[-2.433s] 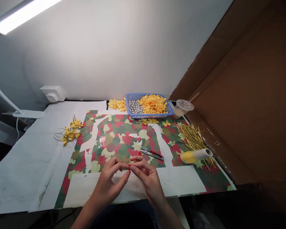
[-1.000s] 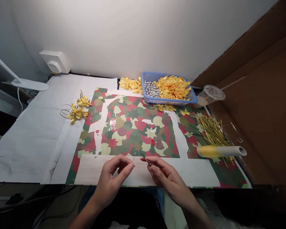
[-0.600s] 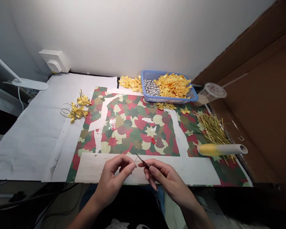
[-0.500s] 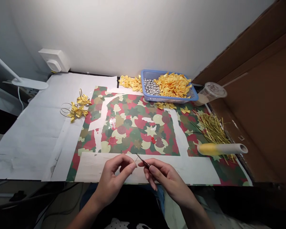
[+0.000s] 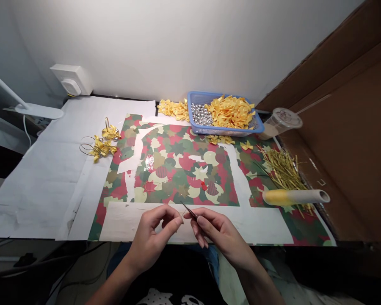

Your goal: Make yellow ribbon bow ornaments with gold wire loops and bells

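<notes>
Just in front of my body, my left hand point(image 5: 157, 231) pinches a thin pale strand point(image 5: 183, 214) between thumb and forefinger. My right hand point(image 5: 220, 233) is closed on dark, slim tweezers point(image 5: 189, 209), whose pointed tips aim up and to the left past my left fingertips. The strand shows in the small gap between the two hands, and its ends are hard to make out. Beneath both hands runs a strip of white paper point(image 5: 257, 224) on the table's front edge.
Behind, a blue basket point(image 5: 222, 132) holds silver beads point(image 5: 201, 114) and yellow ribbon bows point(image 5: 233, 111). Finished yellow pieces with wire point(image 5: 103, 147) lie left. Green-gold stems point(image 5: 284, 169), a cardboard tube point(image 5: 296, 197) and a clear plastic cup point(image 5: 281, 123) are right.
The tweezers' tips have risen slightly, and the right hand has shifted a little up and left. The left hand has barely moved.
</notes>
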The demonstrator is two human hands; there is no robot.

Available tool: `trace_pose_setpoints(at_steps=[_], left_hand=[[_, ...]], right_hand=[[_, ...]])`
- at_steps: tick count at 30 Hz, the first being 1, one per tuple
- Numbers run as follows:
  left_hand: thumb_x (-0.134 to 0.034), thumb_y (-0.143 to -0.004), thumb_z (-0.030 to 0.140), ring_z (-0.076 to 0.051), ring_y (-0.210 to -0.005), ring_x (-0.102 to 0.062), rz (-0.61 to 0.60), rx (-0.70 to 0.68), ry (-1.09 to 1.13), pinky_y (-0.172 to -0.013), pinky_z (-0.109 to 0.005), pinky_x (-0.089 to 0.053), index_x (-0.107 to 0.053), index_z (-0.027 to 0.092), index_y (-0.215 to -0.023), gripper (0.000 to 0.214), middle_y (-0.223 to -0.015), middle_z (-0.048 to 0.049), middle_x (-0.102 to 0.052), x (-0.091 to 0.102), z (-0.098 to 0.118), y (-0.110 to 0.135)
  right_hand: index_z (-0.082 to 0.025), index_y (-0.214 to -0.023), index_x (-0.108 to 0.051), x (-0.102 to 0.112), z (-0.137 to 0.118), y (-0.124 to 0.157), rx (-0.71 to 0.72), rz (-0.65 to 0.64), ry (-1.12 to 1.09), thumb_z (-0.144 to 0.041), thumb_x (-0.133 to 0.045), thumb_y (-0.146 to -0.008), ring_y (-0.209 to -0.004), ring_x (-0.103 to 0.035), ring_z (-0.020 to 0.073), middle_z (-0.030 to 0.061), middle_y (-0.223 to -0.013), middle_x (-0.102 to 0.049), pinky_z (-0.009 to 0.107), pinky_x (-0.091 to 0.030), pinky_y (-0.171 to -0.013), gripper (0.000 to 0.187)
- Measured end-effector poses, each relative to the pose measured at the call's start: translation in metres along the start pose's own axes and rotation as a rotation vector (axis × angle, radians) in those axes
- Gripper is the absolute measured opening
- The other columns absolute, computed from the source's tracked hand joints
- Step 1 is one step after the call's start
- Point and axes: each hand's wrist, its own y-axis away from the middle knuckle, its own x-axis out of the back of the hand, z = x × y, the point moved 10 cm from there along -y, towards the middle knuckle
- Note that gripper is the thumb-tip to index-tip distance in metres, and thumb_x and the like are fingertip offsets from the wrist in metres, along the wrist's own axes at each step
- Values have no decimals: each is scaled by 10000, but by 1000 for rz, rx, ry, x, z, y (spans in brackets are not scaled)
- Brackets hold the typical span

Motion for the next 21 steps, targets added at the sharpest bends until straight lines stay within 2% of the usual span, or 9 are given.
trace_pose_setpoints(at_steps=[4, 8, 13, 15, 17, 21], left_hand=[[-560, -801, 338, -124, -591, -424, -8, 47, 39, -575, -246, -356, -559, 170, -647, 229, -607, 9, -490, -1, -2, -2], [-582, -762, 346, -124, -574, -426, -56, 125, 204, -582, -254, -376, -573, 176, -632, 214, -590, 8, -480, -6, -8, -5], [-630, -659, 352, -108, -541, -371, -100, 306, 451, -538, -248, -361, -535, 171, -554, 229, -565, 6, -434, -17, -23, -3], [-634, -659, 368, -102, -532, -372, -106, 345, 487, -529, -240, -362, -532, 169, -565, 243, -563, 10, -431, -21, -27, -1], [-622, -716, 386, -109, -543, -418, -83, 279, 397, -543, -241, -382, -560, 167, -608, 252, -571, 5, -476, -19, -23, 0], [-572, -841, 316, -155, -668, -576, 95, -62, -41, -644, -270, -448, -633, 182, -710, 198, -707, -33, -664, 0, 6, 0]], right_hand=[[-154, -951, -655, 1, 1, -1, 0, 4, -2, -542, -588, -835, -493, -434, 72, -30, -638, -492, 220, -364, -496, 411], [-156, -952, -659, 2, 2, -1, 6, 3, -7, -548, -592, -829, -494, -431, 73, -26, -645, -495, 224, -365, -499, 416], [-150, -971, -663, 3, 0, -1, 11, 8, 25, -562, -595, -818, -501, -434, 84, -22, -636, -499, 237, -371, -511, 445], [-151, -970, -667, 5, -2, -1, 17, 31, 32, -565, -607, -806, -510, -435, 87, -23, -629, -495, 239, -372, -519, 450], [-152, -966, -671, 7, -4, 0, 26, 64, 37, -562, -619, -797, -523, -439, 91, -24, -628, -492, 239, -372, -528, 447], [-159, -985, -671, 10, -5, 1, 42, 95, 73, -530, -616, -814, -541, -454, 99, -22, -636, -501, 246, -378, -547, 412]])
